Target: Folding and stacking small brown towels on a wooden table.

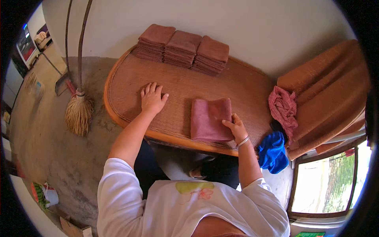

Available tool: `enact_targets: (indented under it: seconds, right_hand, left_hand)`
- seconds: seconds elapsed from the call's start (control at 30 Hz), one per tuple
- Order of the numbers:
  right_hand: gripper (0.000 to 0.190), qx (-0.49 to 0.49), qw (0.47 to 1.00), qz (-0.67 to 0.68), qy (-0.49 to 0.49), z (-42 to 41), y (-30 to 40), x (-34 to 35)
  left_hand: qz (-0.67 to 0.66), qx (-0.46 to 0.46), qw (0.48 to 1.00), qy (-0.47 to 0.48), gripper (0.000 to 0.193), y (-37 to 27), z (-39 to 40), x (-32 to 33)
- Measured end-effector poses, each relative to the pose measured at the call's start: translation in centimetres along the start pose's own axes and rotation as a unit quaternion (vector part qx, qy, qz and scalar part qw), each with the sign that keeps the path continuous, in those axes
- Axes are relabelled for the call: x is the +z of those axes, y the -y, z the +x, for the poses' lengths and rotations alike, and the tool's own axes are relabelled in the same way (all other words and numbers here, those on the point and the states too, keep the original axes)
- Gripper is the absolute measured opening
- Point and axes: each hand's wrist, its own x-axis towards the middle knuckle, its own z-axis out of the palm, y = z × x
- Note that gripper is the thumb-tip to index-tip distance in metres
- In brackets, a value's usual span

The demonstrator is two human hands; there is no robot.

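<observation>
My left hand (152, 97) rests palm down on the woven top of a wood-rimmed table (168, 89), fingers slightly apart, holding nothing. At the right edge of a folded mauve cloth (208, 120) is my right hand (237, 127), its thumb on top and the other fingers partly hidden. The cloth lies near the table's front rim, its upper edge slightly raised. Along the back, against the wall, three neat stacks of folded reddish-brown cloths stand side by side: a left stack (155, 40), a middle stack (182, 49) and a right stack (210, 56).
Brown fabric (322, 97) hangs in folds on the right. Beside it are a crumpled pink checked cloth (282, 106) and a blue cloth (274, 152) over the table's edge. A straw broom (79, 114) and a dustpan (62, 84) stand left. A window (324, 180) is lower right.
</observation>
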Motion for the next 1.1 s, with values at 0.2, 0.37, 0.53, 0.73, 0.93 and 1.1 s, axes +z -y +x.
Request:
enact_targets:
  seconds: [0.2,0.37,0.53,0.73,0.93,1.1]
  right_hand:
    - [0.040,0.122,0.974,0.189,-0.002,-0.1,0.3,0.2]
    - [0.044,0.170,0.940,0.293,0.024,-0.7,-0.5,0.3]
    - [0.045,0.230,0.905,0.349,0.075,-0.3,-0.6,0.0]
    - [0.044,0.193,0.920,0.330,0.085,-0.8,-0.5,0.4]
    - [0.045,0.160,0.932,0.318,0.064,-0.9,0.3,0.1]
    - [0.050,0.097,0.969,0.224,0.025,-0.6,0.9,-0.3]
  left_hand:
    - [0.001,0.012,1.000,-0.019,0.048,0.3,0.0,0.4]
    - [0.005,0.013,0.999,-0.032,0.048,0.2,0.2,0.5]
    - [0.002,0.019,0.999,-0.039,0.048,0.5,0.4,0.7]
    - [0.009,0.034,0.997,-0.062,0.048,0.8,0.4,1.3]
    - [0.007,0.035,0.998,-0.057,0.050,1.0,0.0,1.4]
    - [0.021,0.009,0.999,-0.032,0.049,-0.1,0.1,0.5]
